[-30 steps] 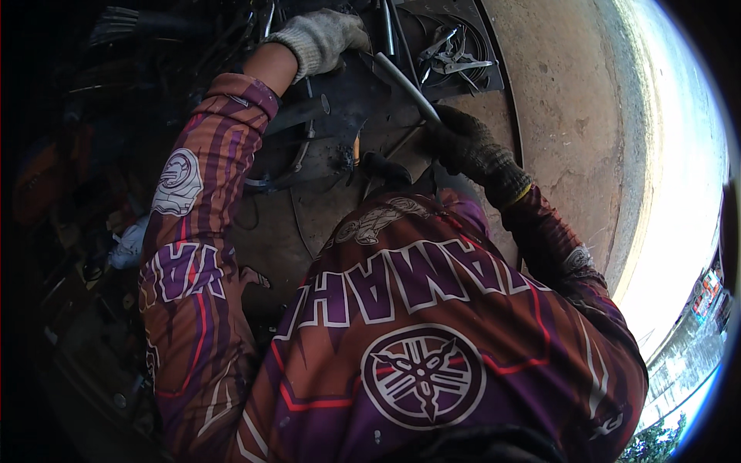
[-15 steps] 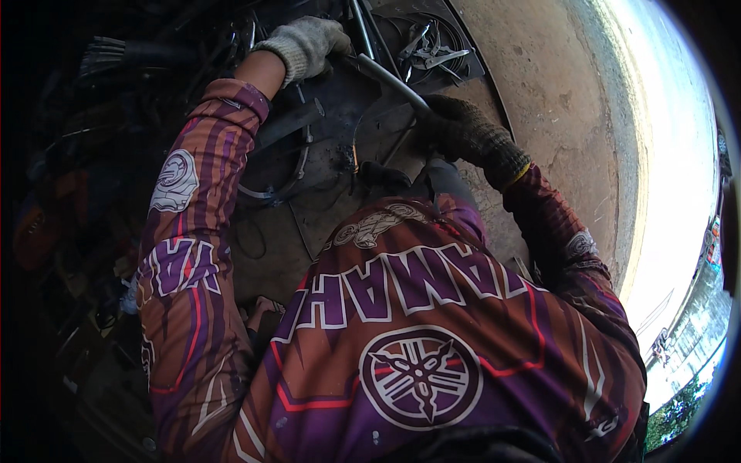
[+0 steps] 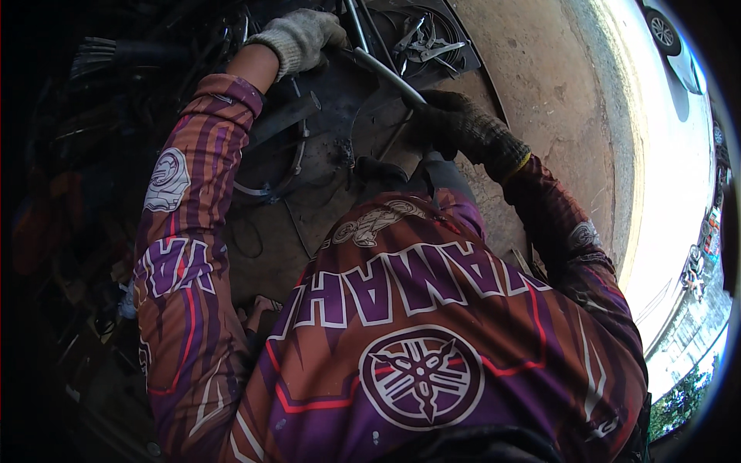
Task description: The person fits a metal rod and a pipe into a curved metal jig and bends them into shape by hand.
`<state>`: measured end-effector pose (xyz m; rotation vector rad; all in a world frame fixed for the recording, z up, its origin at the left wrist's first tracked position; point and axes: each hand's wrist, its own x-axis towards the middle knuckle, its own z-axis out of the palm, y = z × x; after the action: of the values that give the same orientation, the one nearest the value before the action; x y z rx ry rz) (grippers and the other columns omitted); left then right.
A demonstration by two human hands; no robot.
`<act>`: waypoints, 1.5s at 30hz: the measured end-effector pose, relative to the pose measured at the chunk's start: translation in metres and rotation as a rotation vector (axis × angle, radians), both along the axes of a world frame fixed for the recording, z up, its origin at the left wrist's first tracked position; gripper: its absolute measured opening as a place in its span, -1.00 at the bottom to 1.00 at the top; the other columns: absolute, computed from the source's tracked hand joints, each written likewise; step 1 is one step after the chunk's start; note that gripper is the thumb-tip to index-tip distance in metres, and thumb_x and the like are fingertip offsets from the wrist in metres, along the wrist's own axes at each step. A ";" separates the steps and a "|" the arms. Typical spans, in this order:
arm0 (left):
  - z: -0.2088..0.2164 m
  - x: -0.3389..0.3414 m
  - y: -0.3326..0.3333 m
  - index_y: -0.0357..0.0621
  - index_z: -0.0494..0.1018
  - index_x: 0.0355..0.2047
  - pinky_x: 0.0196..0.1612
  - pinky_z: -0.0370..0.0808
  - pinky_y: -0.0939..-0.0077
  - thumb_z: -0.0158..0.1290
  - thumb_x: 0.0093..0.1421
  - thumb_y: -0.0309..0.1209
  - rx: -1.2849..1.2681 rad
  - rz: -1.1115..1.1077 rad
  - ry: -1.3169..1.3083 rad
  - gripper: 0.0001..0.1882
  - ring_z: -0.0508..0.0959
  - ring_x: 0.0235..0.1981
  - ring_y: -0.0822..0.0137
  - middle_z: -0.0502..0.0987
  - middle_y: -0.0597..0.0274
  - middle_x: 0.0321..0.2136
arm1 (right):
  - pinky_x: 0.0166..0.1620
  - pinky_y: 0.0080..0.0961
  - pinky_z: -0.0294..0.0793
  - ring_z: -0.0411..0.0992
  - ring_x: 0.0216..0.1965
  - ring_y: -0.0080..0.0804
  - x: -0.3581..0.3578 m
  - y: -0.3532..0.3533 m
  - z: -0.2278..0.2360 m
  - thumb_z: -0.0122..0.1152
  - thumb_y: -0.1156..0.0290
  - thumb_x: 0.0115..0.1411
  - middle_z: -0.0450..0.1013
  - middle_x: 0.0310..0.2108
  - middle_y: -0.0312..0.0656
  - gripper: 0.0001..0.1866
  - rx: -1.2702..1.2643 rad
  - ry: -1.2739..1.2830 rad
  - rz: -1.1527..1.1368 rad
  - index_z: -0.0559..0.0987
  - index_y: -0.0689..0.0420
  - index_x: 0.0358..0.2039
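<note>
My right hand (image 3: 463,127), in a dark knit glove, is wrapped round the lower end of a grey metal tube (image 3: 390,76). The tube slants up and left toward my left hand (image 3: 301,40), which wears a pale grey knit glove. The left fingers are curled closed beside the tube's upper end; what lies inside them is hidden. Below the hands sit a flat metal strip (image 3: 285,119) and a curved metal rod (image 3: 297,162) on a dark work surface. A second, shinier rod (image 3: 355,23) runs upward past my left fingertips.
Locking pliers (image 3: 432,50) lie with coiled wire at the top, on a dark sheet. A bristled brush-like thing (image 3: 96,55) is at the far left among dark clutter. A dark shoe (image 3: 382,174) shows below the hands. Outside at right is a parked car (image 3: 671,38).
The orange glow and spark streak below the tube are gone. Both hands and the tube have shifted slightly up and left in the picture. A car has come into view at the upper right.
</note>
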<state>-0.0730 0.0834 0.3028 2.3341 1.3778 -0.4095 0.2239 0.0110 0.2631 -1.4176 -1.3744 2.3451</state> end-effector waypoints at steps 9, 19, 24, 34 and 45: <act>-0.009 -0.001 0.003 0.02 0.62 -0.14 0.01 0.55 0.26 0.33 -0.07 -0.51 0.038 -0.069 -0.008 -0.59 0.59 -0.07 0.11 0.60 0.21 -0.16 | -0.41 -0.53 0.53 0.48 -0.43 -0.51 -0.021 -0.045 0.008 0.17 0.17 0.30 0.50 -0.37 -0.24 -0.50 -0.013 -0.005 -0.165 0.45 0.21 0.14; -0.008 -0.001 0.000 -0.04 0.62 -0.22 -0.03 0.56 0.30 0.30 -0.04 -0.52 0.041 -0.062 -0.073 -0.68 0.59 -0.11 0.15 0.58 0.20 -0.20 | -0.37 -0.55 0.53 0.50 -0.43 -0.52 -0.050 -0.089 -0.020 0.16 0.22 0.31 0.52 -0.37 -0.25 -0.57 0.011 0.096 -0.413 0.48 0.19 0.11; -0.016 -0.007 0.001 -0.06 0.61 -0.22 -0.02 0.55 0.31 0.25 0.01 -0.56 0.083 -0.134 -0.105 -0.72 0.59 -0.10 0.14 0.57 0.20 -0.19 | -0.33 -0.52 0.56 0.52 -0.39 -0.49 -0.034 -0.083 -0.031 0.18 0.22 0.29 0.53 -0.36 -0.22 -0.55 -0.011 0.179 -0.410 0.48 0.20 0.10; -0.007 0.004 0.001 -0.04 0.62 -0.21 -0.03 0.56 0.31 0.26 -0.01 -0.56 0.041 -0.135 -0.005 -0.69 0.59 -0.08 0.14 0.59 0.21 -0.18 | -0.36 -0.50 0.56 0.52 -0.39 -0.47 -0.004 -0.034 0.006 0.16 0.13 0.28 0.49 -0.38 -0.22 -0.51 -0.053 0.047 -0.152 0.49 0.16 0.11; -0.013 -0.005 0.006 -0.05 0.61 -0.18 -0.01 0.56 0.32 0.27 -0.04 -0.59 0.036 -0.095 -0.087 -0.64 0.59 -0.09 0.13 0.58 0.20 -0.17 | -0.49 -0.53 0.47 0.45 -0.50 -0.51 -0.011 -0.019 -0.002 0.18 -0.05 0.26 0.55 -0.31 -0.10 -0.36 -0.062 -0.031 -0.074 0.41 0.13 0.19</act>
<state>-0.0778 0.0891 0.2895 2.4238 1.2477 -0.3092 0.2125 -0.0076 0.2615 -1.4998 -1.2439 2.3481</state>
